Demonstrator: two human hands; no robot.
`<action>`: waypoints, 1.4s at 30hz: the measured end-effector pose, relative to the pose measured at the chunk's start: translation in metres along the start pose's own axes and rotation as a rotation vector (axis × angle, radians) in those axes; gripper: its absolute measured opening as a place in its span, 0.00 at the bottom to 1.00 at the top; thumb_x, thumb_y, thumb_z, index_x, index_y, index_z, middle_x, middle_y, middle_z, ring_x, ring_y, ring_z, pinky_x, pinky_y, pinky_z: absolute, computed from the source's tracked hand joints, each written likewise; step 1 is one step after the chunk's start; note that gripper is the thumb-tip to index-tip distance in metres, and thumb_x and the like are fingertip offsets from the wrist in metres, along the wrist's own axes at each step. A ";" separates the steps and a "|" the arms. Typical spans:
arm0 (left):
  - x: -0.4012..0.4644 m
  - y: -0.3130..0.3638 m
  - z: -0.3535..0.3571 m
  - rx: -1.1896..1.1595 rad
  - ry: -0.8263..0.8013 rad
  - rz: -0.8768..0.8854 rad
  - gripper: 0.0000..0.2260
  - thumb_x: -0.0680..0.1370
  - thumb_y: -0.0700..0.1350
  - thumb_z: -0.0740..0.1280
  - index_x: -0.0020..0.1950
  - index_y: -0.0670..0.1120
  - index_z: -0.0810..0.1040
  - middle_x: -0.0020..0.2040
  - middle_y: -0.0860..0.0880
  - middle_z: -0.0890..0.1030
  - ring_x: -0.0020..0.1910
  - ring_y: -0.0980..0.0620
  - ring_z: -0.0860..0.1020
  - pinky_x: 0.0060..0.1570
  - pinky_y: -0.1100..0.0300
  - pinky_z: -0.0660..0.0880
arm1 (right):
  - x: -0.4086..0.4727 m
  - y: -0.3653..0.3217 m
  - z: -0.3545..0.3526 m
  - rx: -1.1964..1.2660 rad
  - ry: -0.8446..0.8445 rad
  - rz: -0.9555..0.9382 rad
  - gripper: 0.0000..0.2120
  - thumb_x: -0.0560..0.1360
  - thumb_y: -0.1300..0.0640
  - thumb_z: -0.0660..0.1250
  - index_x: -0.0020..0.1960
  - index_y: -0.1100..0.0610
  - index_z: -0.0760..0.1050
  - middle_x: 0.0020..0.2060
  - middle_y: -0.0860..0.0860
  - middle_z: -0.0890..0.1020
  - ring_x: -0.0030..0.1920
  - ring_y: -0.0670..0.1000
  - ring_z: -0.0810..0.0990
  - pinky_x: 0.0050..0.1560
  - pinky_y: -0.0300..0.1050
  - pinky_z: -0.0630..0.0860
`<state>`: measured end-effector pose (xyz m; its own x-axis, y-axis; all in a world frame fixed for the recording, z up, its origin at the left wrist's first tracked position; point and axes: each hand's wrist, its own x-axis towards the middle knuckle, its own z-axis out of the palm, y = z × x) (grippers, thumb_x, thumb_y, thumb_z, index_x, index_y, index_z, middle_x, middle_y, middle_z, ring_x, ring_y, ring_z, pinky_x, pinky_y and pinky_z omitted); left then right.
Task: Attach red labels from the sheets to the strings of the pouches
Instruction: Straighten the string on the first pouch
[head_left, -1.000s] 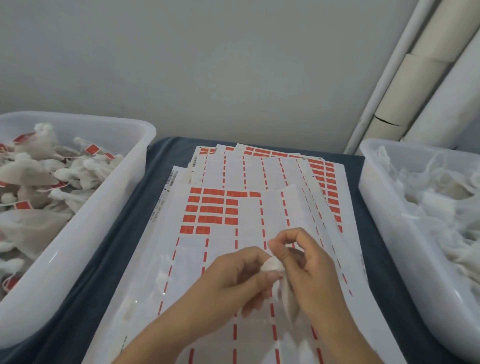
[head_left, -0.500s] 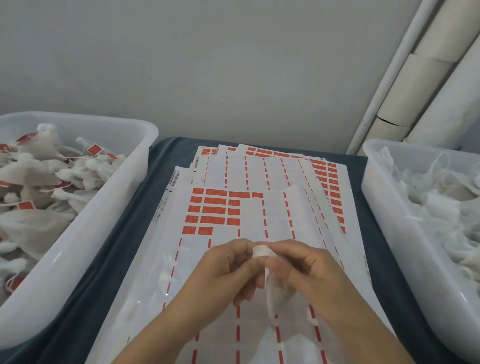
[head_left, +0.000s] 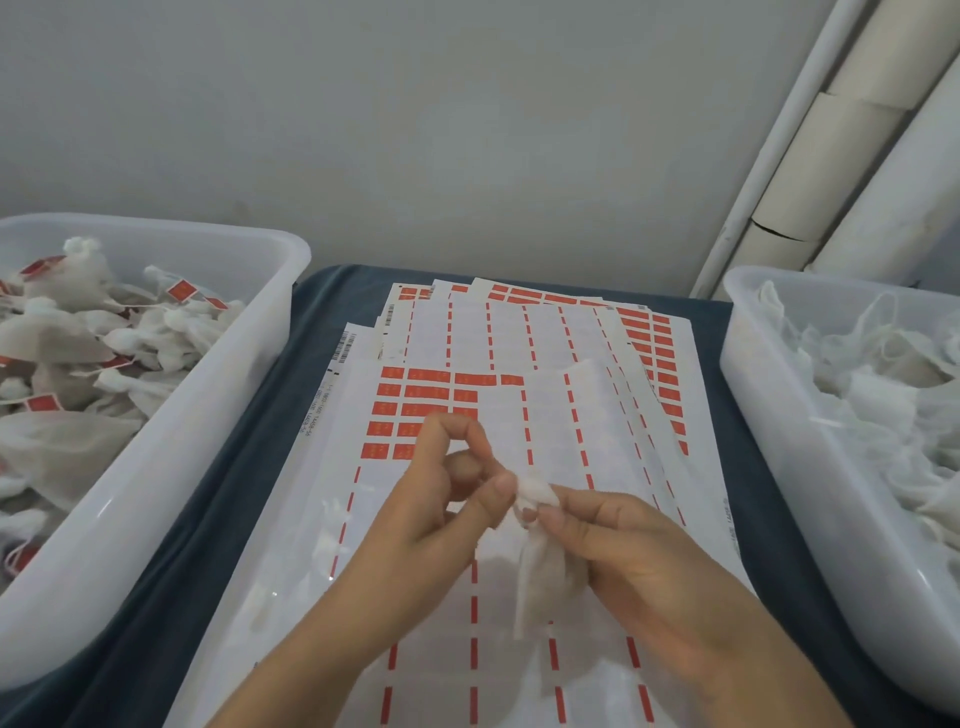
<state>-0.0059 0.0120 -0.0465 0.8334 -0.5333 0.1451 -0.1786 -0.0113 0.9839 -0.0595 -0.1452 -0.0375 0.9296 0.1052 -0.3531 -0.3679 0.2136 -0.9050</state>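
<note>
Since a second ago both hands lifted slightly and split: left hand (head_left: 441, 499) moved up-left over the label block, right hand (head_left: 618, 551) now carries the pouch (head_left: 540, 566) alone by its neck.

Hands: 2. Right hand pinches the gathered neck of the pouch between thumb and fingers; bag body hangs below, over the top sheet (head_left: 332, 519). Left hand has thumb and forefinger curled together just beside the bunched top of the pouch; looks like a pinch, but whether it grips a string I can't tell, too thin to see.

Pouches in hand: 1. Bins: 2. Left bin (head_left: 171, 467) holds a heap of pouches with red tags, at least five tags visible. Right bin (head_left: 779, 457) holds a heap of untagged white pouches, too tangled to count.

Sheets: fanned stack, at least four edges showing, lying between the bins on the bench (head_left: 270, 405), which has a dark blue cover. Top sheet is mostly peeled; red labels (head_left: 415, 410) remain as a block in its upper left, roughly five rows. Lower sheets show a red column along the right edge.

Room: narrow blue strips either side between the sheets and bin walls. Far edge of the bench meets the wall (head_left: 415, 130); pale pipes (head_left: 831, 156) run up the right corner.
</note>
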 end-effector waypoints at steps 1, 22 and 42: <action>0.001 0.001 0.000 -0.063 0.001 -0.019 0.11 0.71 0.54 0.62 0.49 0.52 0.65 0.32 0.55 0.77 0.27 0.58 0.68 0.24 0.69 0.67 | -0.001 0.000 0.001 0.007 -0.038 0.019 0.13 0.70 0.53 0.66 0.50 0.57 0.83 0.55 0.47 0.82 0.56 0.44 0.79 0.53 0.39 0.75; 0.003 -0.009 0.003 0.080 0.197 0.016 0.13 0.66 0.63 0.60 0.39 0.56 0.77 0.36 0.56 0.79 0.31 0.61 0.76 0.30 0.69 0.73 | 0.008 0.010 0.003 -0.037 0.266 -0.141 0.15 0.63 0.46 0.68 0.46 0.49 0.84 0.44 0.46 0.84 0.49 0.47 0.80 0.45 0.38 0.75; 0.007 0.000 -0.018 -0.926 0.260 -0.249 0.07 0.70 0.43 0.66 0.44 0.40 0.77 0.46 0.45 0.84 0.45 0.47 0.83 0.49 0.48 0.79 | 0.016 0.018 0.014 -0.225 0.064 -0.186 0.26 0.64 0.48 0.68 0.61 0.39 0.66 0.30 0.44 0.79 0.36 0.42 0.79 0.46 0.36 0.72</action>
<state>0.0096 0.0233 -0.0435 0.9001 -0.4023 -0.1675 0.4040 0.6261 0.6669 -0.0511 -0.1264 -0.0560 0.9826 0.0216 -0.1846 -0.1846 0.0024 -0.9828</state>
